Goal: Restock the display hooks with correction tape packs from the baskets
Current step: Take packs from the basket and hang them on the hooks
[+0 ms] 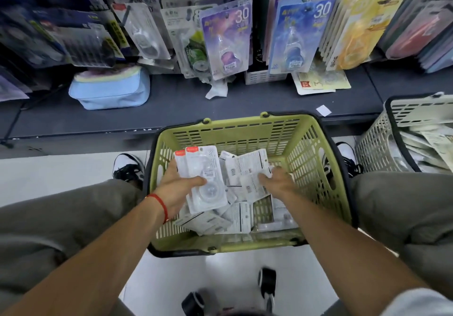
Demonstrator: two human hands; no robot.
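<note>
The left hand (180, 188) grips two clear correction tape packs (203, 180) over the green basket (316, 168). The right hand (277, 180) presses, perhaps pinches, a loose pack (247, 166). Gathering is underway; next, lift them to the display hooks (226, 16) beyond.

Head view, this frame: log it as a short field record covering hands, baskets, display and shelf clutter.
left hand: grips a small stack of correction tape packs, face up, over the green basket
right hand: reaches into the loose packs, fingers on one; grip unclear
green basket: on the floor between the knees, partly filled
white basket: at right, holding more packs
display hooks: hanging packs already crowd them
shelf: carries a blue pouch and crumpled paper
stage: gathering packs, none being hung yet
</note>
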